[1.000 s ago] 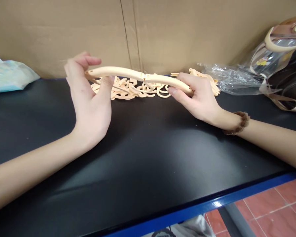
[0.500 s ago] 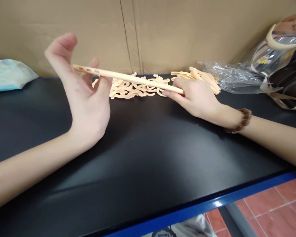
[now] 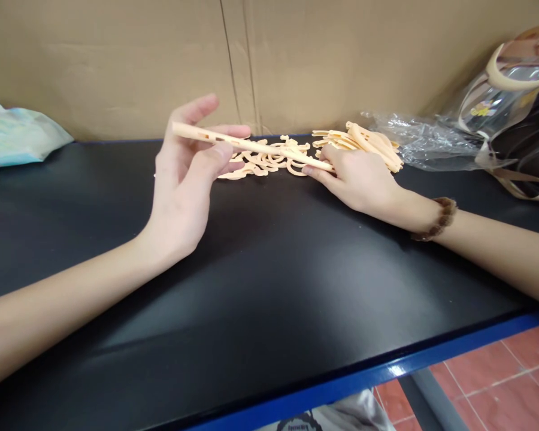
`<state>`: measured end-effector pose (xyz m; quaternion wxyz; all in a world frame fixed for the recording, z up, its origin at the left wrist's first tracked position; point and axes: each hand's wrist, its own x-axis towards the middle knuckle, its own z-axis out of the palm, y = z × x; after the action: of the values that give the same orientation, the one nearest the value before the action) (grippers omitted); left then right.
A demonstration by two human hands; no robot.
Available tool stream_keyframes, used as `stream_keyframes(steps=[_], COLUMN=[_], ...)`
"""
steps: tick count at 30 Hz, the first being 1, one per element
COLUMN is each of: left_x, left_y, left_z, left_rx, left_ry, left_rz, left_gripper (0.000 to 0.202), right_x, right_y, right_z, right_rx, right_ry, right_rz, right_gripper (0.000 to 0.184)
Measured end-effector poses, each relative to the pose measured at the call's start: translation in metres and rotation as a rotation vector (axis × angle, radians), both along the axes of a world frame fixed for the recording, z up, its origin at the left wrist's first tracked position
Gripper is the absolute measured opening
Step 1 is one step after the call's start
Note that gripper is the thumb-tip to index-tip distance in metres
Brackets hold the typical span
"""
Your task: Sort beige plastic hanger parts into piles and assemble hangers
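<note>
A long, thin peach-coloured plastic strip with small rectangular slots near its left end is held aloft, sloping down to the right. My right hand pinches its lower right end between thumb and fingers. Toward the other end, my left hand has its thumb across the near side of the strip and its fingers behind, loosely curled, with the index finger raised. Behind the strip lies a loose pile of curved peach plastic pieces. A stack of longer peach pieces rests just beyond my right hand.
Crumpled clear plastic and a clear bottle with a beige strap stand at the right. A pale bag lies at the far left. Cardboard rises behind the black tabletop, which has a blue front edge.
My left hand has moved right along the strip, its fingers closing from a wide spread toward the thumb. The strip has shifted slightly. My right hand has stayed almost still.
</note>
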<state>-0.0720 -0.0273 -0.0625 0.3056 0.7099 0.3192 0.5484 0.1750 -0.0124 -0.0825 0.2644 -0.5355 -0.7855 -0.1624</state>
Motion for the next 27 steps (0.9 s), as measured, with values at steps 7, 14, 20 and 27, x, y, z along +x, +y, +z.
stream_keyframes(steps=[7,14,20,27], left_x=[0.002,0.000,-0.006,-0.011], left_y=[0.000,0.013,0.019,0.028], left_z=[-0.001,0.002,0.000,-0.007], left_rx=[-0.026,-0.312,-0.451,-0.459], left_ry=[-0.041,-0.143,-0.178,-0.145], left_rz=[0.025,0.046,0.073,0.086], left_gripper=[0.014,0.012,0.011,0.014], right_x=[-0.003,-0.004,-0.007,-0.004], right_y=[-0.003,-0.008,-0.011,-0.009], right_z=[0.003,0.008,0.012,0.012], right_rx=[-0.078,-0.143,-0.209,-0.244], right_ry=[0.006,-0.006,-0.047,-0.104], right_rz=[0.024,0.114,0.207,0.328], right_gripper=[0.047,0.050,0.052,0.043])
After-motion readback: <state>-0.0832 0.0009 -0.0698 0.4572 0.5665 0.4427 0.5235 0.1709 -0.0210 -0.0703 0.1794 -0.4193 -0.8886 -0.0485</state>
